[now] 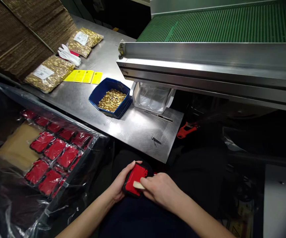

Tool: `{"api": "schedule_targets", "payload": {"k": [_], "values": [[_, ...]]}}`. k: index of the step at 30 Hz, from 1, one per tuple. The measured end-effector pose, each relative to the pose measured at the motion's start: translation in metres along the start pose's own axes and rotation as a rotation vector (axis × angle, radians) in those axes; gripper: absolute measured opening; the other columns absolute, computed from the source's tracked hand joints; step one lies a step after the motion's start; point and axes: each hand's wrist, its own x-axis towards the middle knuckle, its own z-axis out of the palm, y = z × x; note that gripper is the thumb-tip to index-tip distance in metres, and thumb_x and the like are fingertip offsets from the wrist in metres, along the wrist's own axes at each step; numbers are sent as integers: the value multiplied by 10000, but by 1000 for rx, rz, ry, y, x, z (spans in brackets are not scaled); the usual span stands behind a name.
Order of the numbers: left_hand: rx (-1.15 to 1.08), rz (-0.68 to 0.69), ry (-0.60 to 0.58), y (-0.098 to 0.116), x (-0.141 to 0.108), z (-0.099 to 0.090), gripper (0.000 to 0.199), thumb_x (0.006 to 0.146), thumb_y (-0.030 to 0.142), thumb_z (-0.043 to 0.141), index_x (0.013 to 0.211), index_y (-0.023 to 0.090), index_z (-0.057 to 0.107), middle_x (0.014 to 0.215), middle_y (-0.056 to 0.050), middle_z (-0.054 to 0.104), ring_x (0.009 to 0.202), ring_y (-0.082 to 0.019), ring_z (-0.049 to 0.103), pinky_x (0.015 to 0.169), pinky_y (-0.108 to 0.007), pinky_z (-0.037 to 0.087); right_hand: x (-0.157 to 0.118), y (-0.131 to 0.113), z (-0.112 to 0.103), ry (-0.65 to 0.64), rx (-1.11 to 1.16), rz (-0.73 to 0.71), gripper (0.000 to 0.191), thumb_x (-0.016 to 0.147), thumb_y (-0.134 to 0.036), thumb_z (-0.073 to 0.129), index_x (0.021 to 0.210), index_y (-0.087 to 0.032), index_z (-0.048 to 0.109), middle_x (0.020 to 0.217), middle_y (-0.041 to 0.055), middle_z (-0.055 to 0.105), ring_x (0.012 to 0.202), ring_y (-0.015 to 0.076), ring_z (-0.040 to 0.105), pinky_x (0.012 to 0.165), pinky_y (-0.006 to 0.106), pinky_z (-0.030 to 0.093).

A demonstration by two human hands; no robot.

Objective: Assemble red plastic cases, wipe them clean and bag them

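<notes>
In the head view, at lower centre, the left hand (120,184) grips a black-edged red piece (134,174) by its side; the right hand (161,191) pinches a flat, pale tool (138,185) over its face. Mid-frame, a brushed-metal worktop (130,129) bears a blue tub (103,88) of shiny golden bits (112,99). Upper right, a ribbed green conveyor (214,24) juts in; left, wrapped red pieces (55,148) lie in a plastic-lined bin (70,178).
</notes>
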Motion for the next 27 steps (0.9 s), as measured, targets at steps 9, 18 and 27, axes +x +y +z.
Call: {"api": "schedule_targets", "payload": {"k": [9, 18, 27], "values": [[-34, 26, 13, -2, 1, -1, 414, 962, 458, 653, 1251, 164, 688, 989, -115, 790, 846, -254, 750, 750, -325, 606, -4, -2, -3, 29, 40, 70, 137, 1049, -353, 528, 989, -248, 593, 866, -17, 782, 711, 170, 729, 594, 292, 307], [-36, 18, 7, 0, 1, -1, 437, 967, 477, 642, 1259, 156, 685, 1010, -126, 795, 872, -264, 755, 765, -333, 605, -4, -4, -3, 36, 51, 101, 140, 1050, -362, 524, 988, -258, 593, 853, -24, 785, 707, 163, 731, 579, 287, 279], [-9, 24, 44, -2, -1, 3, 437, 952, 487, 671, 1240, 159, 694, 999, -121, 795, 856, -241, 753, 763, -305, 608, -1, -6, -6, 16, 34, 67, 139, 1027, -361, 559, 954, -246, 586, 854, -19, 791, 700, 173, 733, 572, 294, 268]]}}
